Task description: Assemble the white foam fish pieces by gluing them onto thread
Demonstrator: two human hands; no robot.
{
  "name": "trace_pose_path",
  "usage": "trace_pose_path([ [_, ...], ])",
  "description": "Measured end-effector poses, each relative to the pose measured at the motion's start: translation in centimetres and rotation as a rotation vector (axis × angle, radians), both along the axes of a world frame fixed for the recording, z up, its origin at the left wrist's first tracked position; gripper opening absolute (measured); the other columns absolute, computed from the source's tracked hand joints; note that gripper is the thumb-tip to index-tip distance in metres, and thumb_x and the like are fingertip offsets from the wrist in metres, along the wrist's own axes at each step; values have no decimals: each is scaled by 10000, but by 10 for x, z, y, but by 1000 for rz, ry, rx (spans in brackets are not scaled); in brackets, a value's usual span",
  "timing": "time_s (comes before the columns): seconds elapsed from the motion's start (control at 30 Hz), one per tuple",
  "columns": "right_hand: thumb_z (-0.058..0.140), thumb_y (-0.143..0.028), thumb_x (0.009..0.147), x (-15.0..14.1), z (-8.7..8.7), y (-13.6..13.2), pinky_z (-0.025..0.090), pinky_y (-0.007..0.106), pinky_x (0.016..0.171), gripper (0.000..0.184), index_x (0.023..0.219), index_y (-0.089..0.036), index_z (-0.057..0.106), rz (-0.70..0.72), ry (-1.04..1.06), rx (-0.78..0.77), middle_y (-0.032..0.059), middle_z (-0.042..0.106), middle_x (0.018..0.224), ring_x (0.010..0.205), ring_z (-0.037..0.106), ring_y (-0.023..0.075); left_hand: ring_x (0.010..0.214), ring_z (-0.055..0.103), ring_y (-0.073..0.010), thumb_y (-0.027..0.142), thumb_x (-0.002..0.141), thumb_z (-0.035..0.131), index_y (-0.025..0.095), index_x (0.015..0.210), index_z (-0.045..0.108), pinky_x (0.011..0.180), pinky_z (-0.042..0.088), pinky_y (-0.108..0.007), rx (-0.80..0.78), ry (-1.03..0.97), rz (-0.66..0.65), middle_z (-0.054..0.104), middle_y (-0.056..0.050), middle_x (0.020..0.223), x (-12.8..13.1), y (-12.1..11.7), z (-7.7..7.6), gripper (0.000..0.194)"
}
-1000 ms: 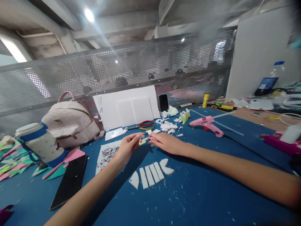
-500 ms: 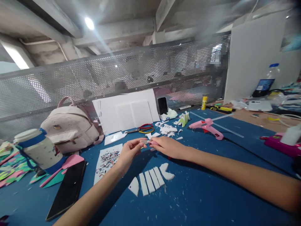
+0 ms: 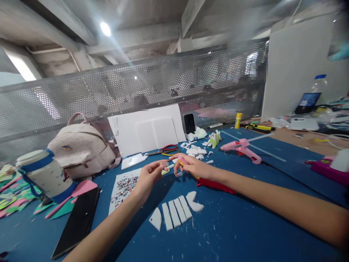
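My left hand (image 3: pixel 148 177) is closed, its thumb and fingers pinching a small clear piece (image 3: pixel 164 164) that I cannot name. Close beside it, my right hand (image 3: pixel 195 166) grips a slim yellow pencil-like stick with a pink end (image 3: pixel 181 161). A small gap separates the fingertips of the two hands. In front of them, white foam pieces (image 3: pixel 174 213) lie in a fish-like row: a pointed head with a small hole, several strips and a notched tail (image 3: pixel 195 202). Under the left wrist is a white sheet (image 3: pixel 113 198) scattered with colourful bits.
Scissors (image 3: pixel 163 150) and white scraps (image 3: pixel 195 149) lie behind my hands. A pink glue gun (image 3: pixel 242 147) rests at right, near a red object (image 3: pixel 215 185) under my right forearm. At left are a phone (image 3: pixel 77 222), a flask (image 3: pixel 45 174) and a backpack (image 3: pixel 81 149).
My right hand has turned and drawn slightly away from the left, so the stick's pink end now points upward. More of the red object shows under the forearm. The left hand has hardly moved.
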State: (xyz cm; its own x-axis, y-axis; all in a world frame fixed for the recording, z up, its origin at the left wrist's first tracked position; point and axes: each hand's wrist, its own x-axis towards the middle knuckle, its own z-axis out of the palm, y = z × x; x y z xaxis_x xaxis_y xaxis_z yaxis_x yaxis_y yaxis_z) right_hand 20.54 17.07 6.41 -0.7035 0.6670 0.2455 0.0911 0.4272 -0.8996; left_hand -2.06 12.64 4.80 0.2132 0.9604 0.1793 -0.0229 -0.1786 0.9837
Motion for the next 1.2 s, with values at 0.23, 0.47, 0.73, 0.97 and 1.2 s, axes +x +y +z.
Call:
trace_pose_path([
  [0.23, 514, -224, 907, 2, -9, 5, 422, 227, 474, 374, 1279, -209, 481, 42, 58, -140, 43, 686, 1042, 520, 473, 73, 641, 578, -96, 351, 989, 636, 145, 1160, 614, 567, 517, -227, 33, -33, 1, 636, -14, 920, -3, 5, 0, 269],
  [0.47, 587, -326, 969, 6, -15, 10, 409, 200, 447, 274, 1187, -165, 550, 107, -1, -220, 52, 685, 1023, 540, 521, 68, 616, 564, -88, 352, 992, 632, 143, 1153, 612, 545, 504, -215, 37, -53, 9, 629, -6, 894, -5, 6, -2, 265],
  [0.73, 656, -323, 937, 3, -13, 11, 512, 434, 959, 245, 1107, -155, 603, 161, -15, -216, 83, 702, 1067, 1031, 658, 218, 597, 552, -81, 339, 990, 635, 140, 1126, 616, 527, 491, -205, 41, -62, 49, 625, 0, 876, -7, 10, -2, 241],
  [0.97, 595, -300, 943, 6, -8, 4, 528, 287, 713, 162, 999, -148, 600, 185, -52, -186, 133, 717, 1131, 714, 665, 116, 614, 556, -86, 346, 991, 632, 142, 1140, 613, 541, 496, -212, 19, -64, 39, 622, -3, 888, -5, 7, -2, 254],
  [1.2, 574, -434, 976, 4, -9, 0, 425, 205, 467, 300, 1106, -163, 570, 138, -98, -155, 75, 756, 916, 463, 549, 55, 631, 570, -96, 361, 993, 628, 140, 1132, 620, 572, 515, -232, 11, -47, 7, 621, -1, 873, 0, 1, 0, 261],
])
